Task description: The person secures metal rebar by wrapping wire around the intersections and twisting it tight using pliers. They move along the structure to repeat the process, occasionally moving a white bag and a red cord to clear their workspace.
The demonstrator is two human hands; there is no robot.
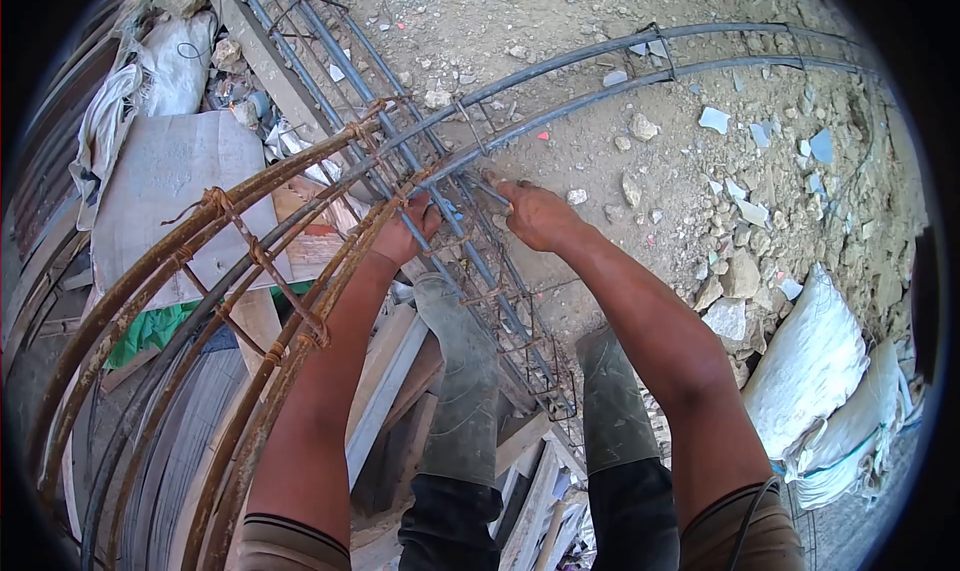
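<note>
Two hands: left hand [410, 231] and right hand [543, 219] work close together near the centre of the frame, where bars overlap.
Steel: straight bars [345, 66] run from upper left toward lower centre; curved bars [600, 95], rusty at lower left and grey at upper right, cross them just above the hands.
Left grip: fingers curl in at the crossing; whether they clasp a bar or something thinner cannot be told.
Right grip: finger and thumb close narrowly on a dark rod [490, 193] angled toward the crossing.
Handling: a steady left hold, with small, controlled right-hand movements and fingertips clear of pinch points between bars, would probably serve best.
Sacks: white sacks [812, 371] lie at lower right beside rubble [740, 276], contents hidden; crumpled sacking [180, 56] lies at upper left, any contents unclear.
</note>
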